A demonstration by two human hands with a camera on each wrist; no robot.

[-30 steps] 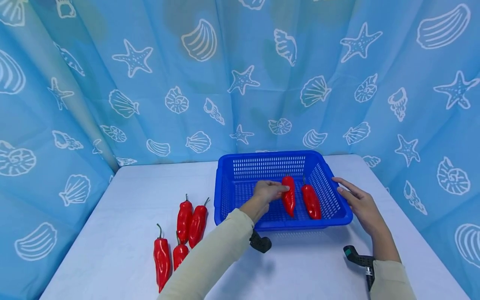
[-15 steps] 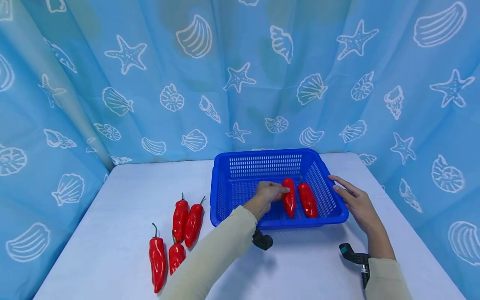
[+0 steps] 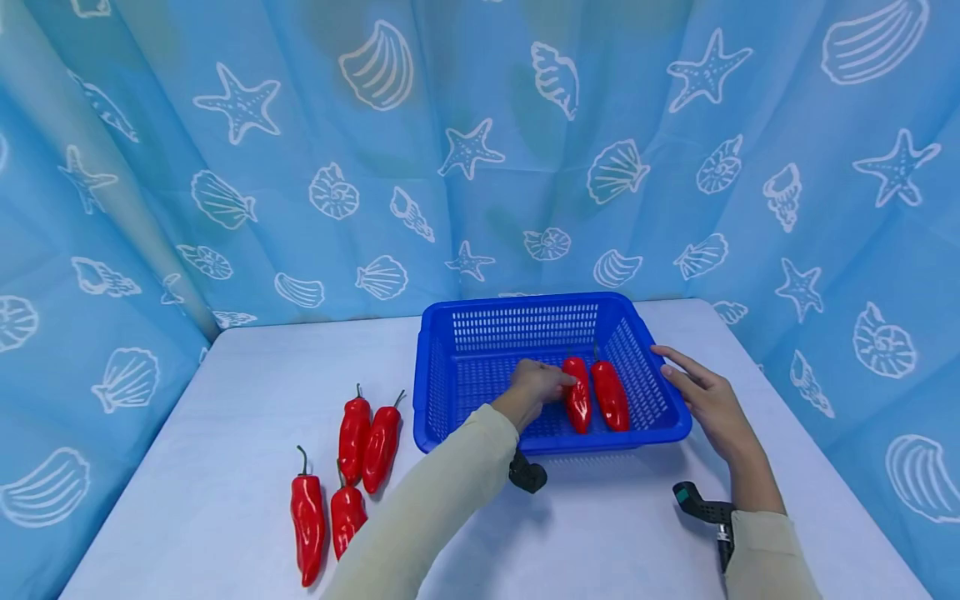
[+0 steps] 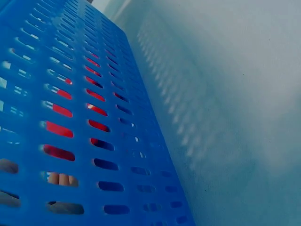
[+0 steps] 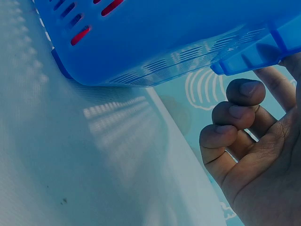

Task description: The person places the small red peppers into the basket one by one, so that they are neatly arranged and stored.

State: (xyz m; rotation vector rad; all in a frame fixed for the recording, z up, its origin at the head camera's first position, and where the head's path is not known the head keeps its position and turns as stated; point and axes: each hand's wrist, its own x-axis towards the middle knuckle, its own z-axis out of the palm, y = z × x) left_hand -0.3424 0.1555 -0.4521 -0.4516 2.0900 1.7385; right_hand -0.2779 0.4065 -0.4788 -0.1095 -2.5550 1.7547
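Note:
Inside the blue plastic basket, my left hand pinches a red pepper between thumb and fingers. A second red pepper lies close to its right, near the basket's right wall. My right hand holds the basket's right rim with thumb and index finger, while the right wrist view shows its other fingers curled below the rim. Through the slots of the basket wall, the left wrist view shows red pepper skin and some fingertips.
Several red peppers with green stems lie on the white table left of the basket, one partly behind the left sleeve. A blue curtain with shell prints hangs behind the table. Black wrist cameras sit below both hands.
My left hand has brought its pepper a little to the right and lower, closer to the second pepper. The right hand stays at the rim. The head view has shifted slightly.

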